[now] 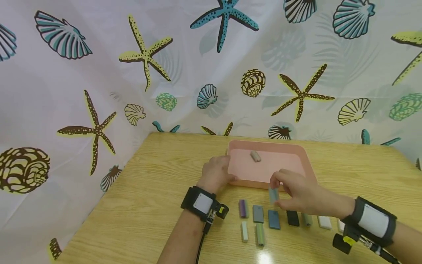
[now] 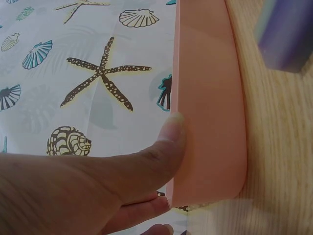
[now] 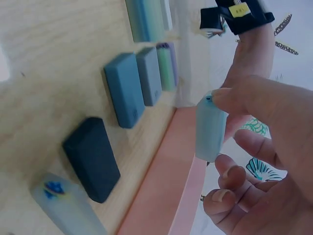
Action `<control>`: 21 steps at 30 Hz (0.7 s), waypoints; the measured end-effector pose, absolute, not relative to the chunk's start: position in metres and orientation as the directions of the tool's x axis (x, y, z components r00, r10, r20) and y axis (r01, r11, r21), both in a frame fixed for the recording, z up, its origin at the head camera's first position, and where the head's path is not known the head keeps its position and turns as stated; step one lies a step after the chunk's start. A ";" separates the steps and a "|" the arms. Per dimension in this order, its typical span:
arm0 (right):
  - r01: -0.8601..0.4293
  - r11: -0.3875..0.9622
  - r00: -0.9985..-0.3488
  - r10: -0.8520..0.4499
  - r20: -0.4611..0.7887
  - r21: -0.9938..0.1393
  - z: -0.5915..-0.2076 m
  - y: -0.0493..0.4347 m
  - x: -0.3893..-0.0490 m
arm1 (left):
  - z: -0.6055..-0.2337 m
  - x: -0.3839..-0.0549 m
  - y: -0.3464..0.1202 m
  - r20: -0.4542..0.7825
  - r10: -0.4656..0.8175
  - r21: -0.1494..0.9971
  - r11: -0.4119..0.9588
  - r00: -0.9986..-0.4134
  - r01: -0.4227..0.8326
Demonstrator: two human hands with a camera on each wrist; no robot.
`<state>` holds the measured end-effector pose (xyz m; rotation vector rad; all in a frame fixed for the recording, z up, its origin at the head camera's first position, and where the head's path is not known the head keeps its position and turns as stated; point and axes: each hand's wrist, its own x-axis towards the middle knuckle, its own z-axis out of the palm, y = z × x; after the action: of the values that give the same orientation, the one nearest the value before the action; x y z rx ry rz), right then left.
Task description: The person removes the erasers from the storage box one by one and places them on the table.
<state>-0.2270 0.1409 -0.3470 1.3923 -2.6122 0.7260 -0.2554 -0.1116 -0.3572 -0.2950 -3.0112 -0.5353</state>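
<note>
My left hand [image 1: 215,171] holds the pink tray [image 1: 280,158] at its near left corner, thumb on the rim in the left wrist view. Between thumb and fingertips, my right hand [image 1: 298,191] pinches a small light blue block [image 3: 210,131] by its two ends, close over the tray's near wall. A small hole shows at the block's thumb end. Inside the tray lies one grey-brown block [image 1: 255,156]. Below the right hand, a black block [image 1: 292,218] and a blue block [image 1: 274,220] lie on the table.
On the wooden table [image 1: 148,205] nearer me lie a grey block [image 1: 258,213], a purple-and-green block [image 1: 243,208], a pale block [image 1: 244,231], a striped green block [image 1: 260,235] and a white block [image 1: 324,222]. A shell-patterned cloth [image 1: 184,73] hangs behind.
</note>
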 end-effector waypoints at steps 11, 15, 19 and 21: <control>-0.722 0.514 -0.621 -0.776 0.106 -0.464 -0.359 0.143 -0.197 | -0.360 -0.257 -0.112 0.109 0.179 0.337 0.919 -0.978 0.206; -0.685 0.530 -0.632 -0.774 0.045 -0.500 -0.365 0.141 -0.187 | -0.360 -0.257 -0.112 0.108 0.179 0.335 0.920 -0.978 0.205; -0.698 0.503 -0.608 -0.793 0.049 -0.509 -0.370 0.138 -0.179 | -0.360 -0.257 -0.112 0.109 0.175 0.326 0.923 -0.978 0.202; -0.703 0.494 -0.594 -0.803 0.042 -0.511 -0.371 0.138 -0.176 | -0.360 -0.257 -0.112 0.108 0.174 0.323 0.925 -0.979 0.200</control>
<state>-0.1756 0.1377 -0.3708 1.4757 -2.8856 0.8274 -0.2569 -0.1117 -0.3596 -0.2929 -3.0060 -0.5167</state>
